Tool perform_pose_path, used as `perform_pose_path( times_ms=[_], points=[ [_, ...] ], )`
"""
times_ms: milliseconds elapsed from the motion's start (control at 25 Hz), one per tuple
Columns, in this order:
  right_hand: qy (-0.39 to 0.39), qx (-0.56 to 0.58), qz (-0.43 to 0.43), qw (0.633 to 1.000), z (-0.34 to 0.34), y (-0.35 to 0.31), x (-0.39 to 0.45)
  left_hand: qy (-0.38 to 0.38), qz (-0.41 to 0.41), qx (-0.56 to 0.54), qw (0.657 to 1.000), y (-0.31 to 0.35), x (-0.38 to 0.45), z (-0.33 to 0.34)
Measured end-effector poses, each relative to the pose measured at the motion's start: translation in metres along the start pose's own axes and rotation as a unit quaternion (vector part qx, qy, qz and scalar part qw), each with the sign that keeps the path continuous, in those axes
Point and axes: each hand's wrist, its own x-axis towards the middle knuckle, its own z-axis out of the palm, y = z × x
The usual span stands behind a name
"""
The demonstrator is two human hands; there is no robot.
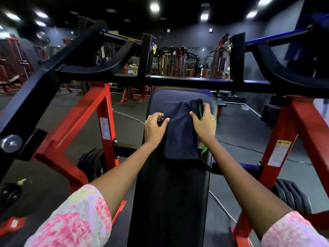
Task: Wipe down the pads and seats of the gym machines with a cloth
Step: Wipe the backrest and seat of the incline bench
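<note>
Dark navy folded cloth (179,129) lies flat on the upper part of the long black padded bench pad (170,193), a green-and-black edge showing along its right side. Left to right: round chrome knob (11,143) on the black machine arm at far left; black weight plates (92,163) stacked low beside the red steel frame upright (105,125), which carries a pale label. Pink floral sleeve (74,223) covers the left upper forearm. Left hand (154,128) sits on the pad at the cloth's left edge, fingers curled, thumb and fingertips pinching the fabric. Cloth is between both hands. Right hand (203,123) grips the cloth's upper right corner, thumb on top, fingers wrapped round the green-trimmed edge. Right sleeve, same floral print, at lower right. More black weight plates (292,195) low on the right. Red frame leg (284,143) at right bears a yellow-and-white warning sticker (279,152). Black crossbar (178,81) spans the view above the pad. Other red gym machines stand blurred in the background.
</note>
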Motion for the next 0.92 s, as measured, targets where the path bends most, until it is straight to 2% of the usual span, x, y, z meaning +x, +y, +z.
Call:
perform_pose_path(
  times_ms=[80,120,200,240,280,400,440,520,600,680,800,880,920],
  points=[
    [0.021,-0.068,-0.021,0.997,0.003,-0.006,0.019,0.028,0.014,0.020,0.999,0.003,0.015,0.009],
    [0.042,-0.143,-0.046,0.988,0.005,-0.007,0.024,0.038,0.016,0.043,0.998,0.002,0.018,0.014],
    [0.095,-0.307,-0.181,0.929,0.018,-0.003,0.029,0.052,0.020,0.075,0.996,-0.002,0.018,0.022],
    [0.090,-0.354,-0.235,0.901,0.027,0.002,0.030,0.058,0.035,0.083,0.994,-0.006,0.018,0.025],
    [0.068,-0.379,-0.253,0.887,0.036,0.007,0.029,0.068,0.059,0.095,0.991,-0.011,0.020,0.028],
    [-0.010,-0.356,-0.168,0.919,0.060,0.011,0.015,0.066,0.119,0.127,0.983,-0.030,0.030,0.025],
    [-0.011,-0.370,-0.148,0.917,0.067,0.015,0.010,0.047,0.132,0.125,0.982,-0.037,0.033,0.024],
    [-0.002,-0.416,-0.166,0.894,0.073,0.021,0.002,0.014,0.152,0.112,0.982,-0.050,0.031,0.023],
    [-0.006,-0.431,-0.192,0.882,0.068,0.023,0.009,0.016,0.140,0.085,0.986,-0.053,0.029,0.025],
    [0.000,-0.431,-0.221,0.875,0.061,0.023,0.022,0.041,0.093,0.028,0.994,-0.050,0.028,0.023],
    [0.011,-0.409,-0.155,0.899,0.080,0.000,0.039,0.058,0.066,-0.037,0.995,-0.053,0.028,0.020],
    [0.007,-0.408,-0.206,0.889,0.095,-0.008,0.032,0.067,0.054,-0.077,0.993,-0.061,0.028,0.020],
    [-0.022,-0.423,-0.272,0.864,0.095,-0.005,0.026,0.072,0.043,-0.097,0.992,-0.063,0.028,0.020]
  ],
)
